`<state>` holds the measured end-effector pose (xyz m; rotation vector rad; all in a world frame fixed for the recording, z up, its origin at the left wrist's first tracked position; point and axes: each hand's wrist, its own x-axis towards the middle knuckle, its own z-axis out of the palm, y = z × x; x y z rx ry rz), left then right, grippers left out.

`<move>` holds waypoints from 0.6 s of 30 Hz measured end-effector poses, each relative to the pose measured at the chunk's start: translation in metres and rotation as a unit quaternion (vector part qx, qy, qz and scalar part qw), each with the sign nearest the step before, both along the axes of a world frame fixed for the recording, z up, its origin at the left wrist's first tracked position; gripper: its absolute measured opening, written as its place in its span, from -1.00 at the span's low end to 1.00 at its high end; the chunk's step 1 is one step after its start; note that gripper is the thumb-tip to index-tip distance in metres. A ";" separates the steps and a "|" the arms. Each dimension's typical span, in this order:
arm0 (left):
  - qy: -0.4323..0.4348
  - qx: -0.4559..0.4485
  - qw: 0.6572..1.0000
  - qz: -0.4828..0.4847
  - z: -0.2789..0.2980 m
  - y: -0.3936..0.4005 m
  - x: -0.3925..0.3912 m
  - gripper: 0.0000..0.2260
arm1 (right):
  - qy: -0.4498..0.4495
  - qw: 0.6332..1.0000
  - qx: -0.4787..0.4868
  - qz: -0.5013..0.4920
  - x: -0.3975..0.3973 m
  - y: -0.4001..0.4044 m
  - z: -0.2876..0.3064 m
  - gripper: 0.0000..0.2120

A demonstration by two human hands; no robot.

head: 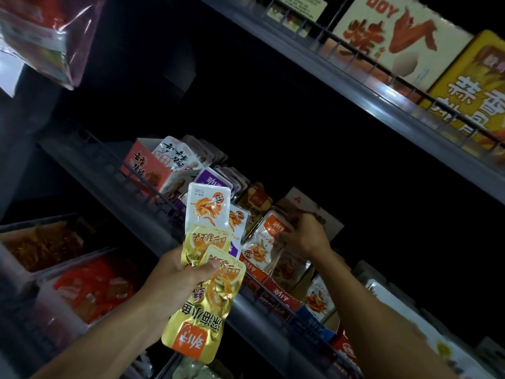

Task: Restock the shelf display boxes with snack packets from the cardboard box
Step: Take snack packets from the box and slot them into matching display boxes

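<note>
Head view: shelf (153, 225) stocked with display boxes (273, 277); gold snack packets (202, 307) fanned in left hand (175, 280), fingers clamped, ready for feeding; right hand (306, 236) pinched orange packet (269, 239), seating it upright.

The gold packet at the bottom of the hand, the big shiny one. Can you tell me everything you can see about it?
The gold packet is a flat, shiny foil pouch, crinkled and catching the light. It has an orange panel with white characters near its lower end, dark characters across the middle and a picture of orange strips higher up. It hangs tilted, print upside down, in front of the shelf edge. The left hand pinches its upper part, thumb across the front. Another gold packet and a white packet fan out above it.
</note>
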<state>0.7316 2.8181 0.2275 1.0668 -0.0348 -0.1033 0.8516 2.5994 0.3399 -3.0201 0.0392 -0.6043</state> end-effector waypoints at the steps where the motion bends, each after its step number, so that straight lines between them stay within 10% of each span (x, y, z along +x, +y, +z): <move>1: 0.000 -0.001 1.000 -0.001 -0.001 0.000 -0.001 -0.83 | -0.008 1.000 0.002 -0.001 -0.001 0.000 -0.001 -0.62; 12: 0.014 -0.022 0.999 0.037 0.000 0.001 -0.019 -0.84 | -0.093 0.990 0.083 0.061 -0.044 0.010 0.009 -0.85; 18: 0.039 -0.036 0.995 0.083 0.005 -0.004 -0.028 -0.83 | 0.161 0.916 0.324 0.173 -0.129 0.057 -0.011 -0.53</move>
